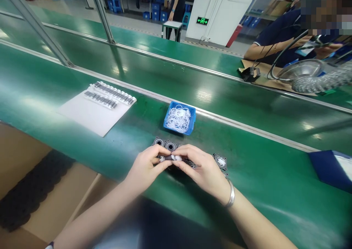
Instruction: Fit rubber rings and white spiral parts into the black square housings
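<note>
My left hand (pixel 147 164) and my right hand (pixel 205 170) meet over the green bench. Between their fingertips is a small impeller rotor (pixel 168 157), a dark cylinder with white bladed parts. Both hands are closed in a pinch on it, and the fingers hide some of its outline. Just behind the fingers lie dark square housings (pixel 171 146) with round ringed openings. To the right of my right hand, a similar housing has a white impeller (pixel 220 161) in its opening. More housings are partly covered by my hands. A blue bin (pixel 188 132) full of thin white rings (pixel 178 119) stands beyond them.
Rows of dark-and-white rotors (pixel 112 91) lie on a white sheet (pixel 96 119) at left. A cardboard box (pixel 79 197) stands below the bench edge. Metal posts (pixel 101 14) rise behind. A co-worker's arm (pixel 275 49) is near a duct hose (pixel 324 81) at right.
</note>
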